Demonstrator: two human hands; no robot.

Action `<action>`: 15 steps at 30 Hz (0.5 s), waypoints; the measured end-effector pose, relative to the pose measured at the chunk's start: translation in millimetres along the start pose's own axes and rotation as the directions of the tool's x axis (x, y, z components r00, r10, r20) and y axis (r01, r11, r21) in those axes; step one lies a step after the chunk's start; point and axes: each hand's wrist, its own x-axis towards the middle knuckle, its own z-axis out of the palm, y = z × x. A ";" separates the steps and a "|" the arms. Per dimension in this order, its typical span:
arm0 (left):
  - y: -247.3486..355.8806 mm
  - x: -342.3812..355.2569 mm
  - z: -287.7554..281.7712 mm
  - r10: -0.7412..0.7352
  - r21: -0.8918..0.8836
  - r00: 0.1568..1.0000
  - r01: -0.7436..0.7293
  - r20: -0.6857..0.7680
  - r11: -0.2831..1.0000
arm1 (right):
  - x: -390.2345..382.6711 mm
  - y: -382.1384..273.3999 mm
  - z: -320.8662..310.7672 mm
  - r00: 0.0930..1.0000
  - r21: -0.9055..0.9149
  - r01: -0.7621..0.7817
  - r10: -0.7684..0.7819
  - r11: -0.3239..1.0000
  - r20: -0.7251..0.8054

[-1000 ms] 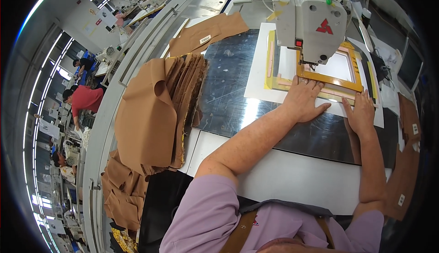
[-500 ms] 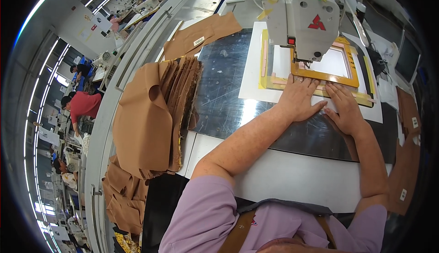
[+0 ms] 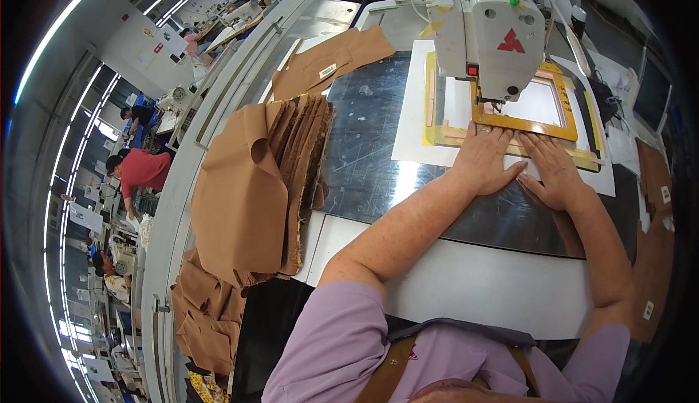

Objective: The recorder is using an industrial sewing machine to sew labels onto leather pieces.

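Observation:
Both palms lie flat at the near edge of a taped template (image 3: pixel 429 101) with yellow borders, under the sewing machine head (image 3: pixel 502 50). My left hand (image 3: pixel 482 159) has its fingers stretched forward, their tips against the near bar of the yellow clamp frame (image 3: pixel 526 125). Beside it, my right hand (image 3: pixel 552 171) is also spread flat, fingertips close to the same bar. The two thumbs point toward each other, almost touching. Neither hand grips anything. A white sheet (image 3: pixel 409 130) lies beneath the template, on a shiny metal plate (image 3: pixel 360 141).
A thick stack of brown fabric pieces (image 3: pixel 237 184) stands left of the plate. More brown pieces lie in a heap (image 3: pixel 207 323) below it, flat at the back (image 3: pixel 331 57), and along the right edge (image 3: pixel 648 265). Other people work at machines far left.
The whole view has shifted slightly, the scene appearing a little further right and lower. My hands keep the same flat position against the frame and template.

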 end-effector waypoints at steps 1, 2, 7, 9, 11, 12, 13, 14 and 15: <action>-0.3 0.1 0.2 0.000 0.002 1.000 0.000 0.001 1.000 | 0.4 1.0 0.7 1.000 -0.011 -0.012 0.012 1.000 0.012; 0.3 0.6 0.1 0.013 0.012 1.000 -0.013 -0.003 1.000 | 0.5 1.5 1.1 1.000 -0.009 -0.014 0.014 1.000 0.011; 0.2 0.6 -1.0 0.012 0.017 1.000 -0.012 -0.003 1.000 | 4.8 -0.6 -0.9 0.995 0.014 -0.099 0.099 0.995 0.012; -0.2 0.7 -3.3 -0.015 -0.025 0.999 0.016 0.037 1.000 | 4.8 -5.8 -7.4 0.994 0.019 -0.107 0.107 0.994 0.004; 0.7 0.3 -4.2 -0.016 -0.018 1.000 0.016 0.023 1.000 | 3.4 -5.1 -5.9 0.993 0.025 -0.114 0.114 0.993 -0.006; 0.6 -0.4 -4.5 -0.020 -0.014 1.000 0.020 0.006 1.000 | 3.2 -1.3 2.1 0.990 -0.020 -0.119 0.117 0.993 -0.074; 0.6 -1.0 -5.1 -0.017 -0.009 1.000 0.017 0.007 1.000 | 3.1 1.5 8.3 0.983 -0.063 -0.127 0.117 0.990 -0.143; 1.3 -0.5 -4.8 -0.022 0.014 1.000 0.022 0.008 1.000 | 2.3 3.7 10.7 0.982 -0.063 -0.131 0.121 0.989 -0.146; 2.0 -0.1 -4.8 -0.028 0.037 1.000 0.028 0.007 0.999 | 1.5 5.4 11.9 0.977 -0.070 -0.174 0.164 0.982 -0.136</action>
